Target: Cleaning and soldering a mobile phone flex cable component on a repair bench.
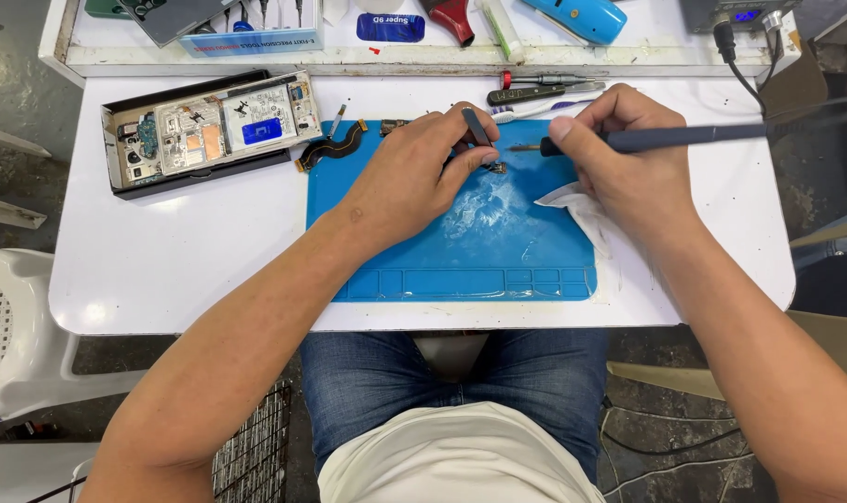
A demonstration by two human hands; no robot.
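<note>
Head view: left hand (414, 172) was pinched narrow on tweezers (478, 126), tips at a small part (498, 168) on the blue mat (461, 251), mid tabletop (163, 251). Right hand (628, 158) was closed round 1 soldering iron (666, 139), tip just right of the tweezers, w/ white tissue (573, 200) under it. 1 opened phone (228, 121) in a tray far left; 1 flex cable (335, 146) btwn.
</note>
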